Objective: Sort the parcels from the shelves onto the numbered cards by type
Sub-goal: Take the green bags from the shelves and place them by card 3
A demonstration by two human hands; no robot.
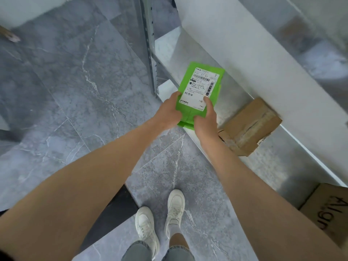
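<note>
A brown box [250,127] lies on the shelf [188,59] just right of the hands, with a printed box [327,213] nearer. The left hand [169,112] and right hand [206,121] both grip the near end of a flat green parcel [189,114], its white barcode label [200,89] up, over the shelf's front edge.

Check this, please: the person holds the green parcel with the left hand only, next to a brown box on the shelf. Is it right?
Not quite: in the head view both the left hand and the right hand grip the green parcel at its lower end. The brown box does lie on the shelf nearby.
</note>
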